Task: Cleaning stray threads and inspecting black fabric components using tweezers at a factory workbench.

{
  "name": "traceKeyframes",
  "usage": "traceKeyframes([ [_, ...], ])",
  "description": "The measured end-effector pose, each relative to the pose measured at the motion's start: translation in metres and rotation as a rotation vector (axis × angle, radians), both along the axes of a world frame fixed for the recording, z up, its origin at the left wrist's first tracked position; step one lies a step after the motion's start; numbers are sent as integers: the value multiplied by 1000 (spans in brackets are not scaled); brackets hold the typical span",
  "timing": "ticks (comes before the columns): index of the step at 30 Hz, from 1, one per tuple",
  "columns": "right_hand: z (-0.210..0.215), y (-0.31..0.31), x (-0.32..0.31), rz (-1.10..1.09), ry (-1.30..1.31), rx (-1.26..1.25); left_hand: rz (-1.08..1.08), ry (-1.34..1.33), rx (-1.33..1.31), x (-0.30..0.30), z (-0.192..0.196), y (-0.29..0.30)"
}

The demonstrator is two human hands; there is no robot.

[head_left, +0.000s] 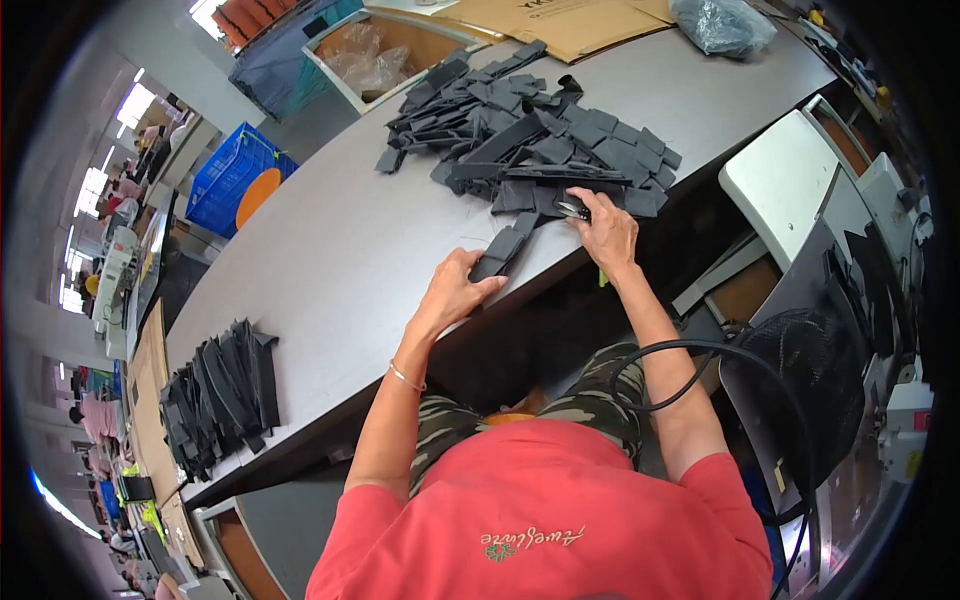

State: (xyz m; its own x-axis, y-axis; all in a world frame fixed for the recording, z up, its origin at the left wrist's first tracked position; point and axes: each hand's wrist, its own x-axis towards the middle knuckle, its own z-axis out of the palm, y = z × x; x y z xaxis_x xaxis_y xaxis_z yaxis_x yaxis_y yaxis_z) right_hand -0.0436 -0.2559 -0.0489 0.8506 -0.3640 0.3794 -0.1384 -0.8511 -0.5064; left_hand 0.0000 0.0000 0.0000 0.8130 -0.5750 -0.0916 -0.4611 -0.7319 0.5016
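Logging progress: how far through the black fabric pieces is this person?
Done, by the look of it: a neat stack of black pieces at the table's left end. In hand: left hand presses a black strip at the table edge; right hand holds a small metal tool. Left: the large loose pile, clearly the bigger share.

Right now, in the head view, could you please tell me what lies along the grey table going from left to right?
Stack of black strips → left hand on a black piece → right hand at the big pile of black pieces.
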Motion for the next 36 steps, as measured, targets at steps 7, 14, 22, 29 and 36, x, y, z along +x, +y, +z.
traceKeyframes([
  [7, 2, -10, 10, 29, -84, 137, 177, 1036, -789, -6, -12, 32],
  [14, -1, -12, -1, 75, -37, 152, 455, 893, -1073, -41, -20, 5],
  [22, 12, 10, -11, 137, -180, 253, 512, 279, -761, -44, -38, -15],
  [29, 20, 29, 1, 122, -276, -254, 516, 271, -724, -48, -41, -15],
  [36, 18, 43, 26, 110, -269, -389, 480, 236, -700, -52, -36, -14],
])
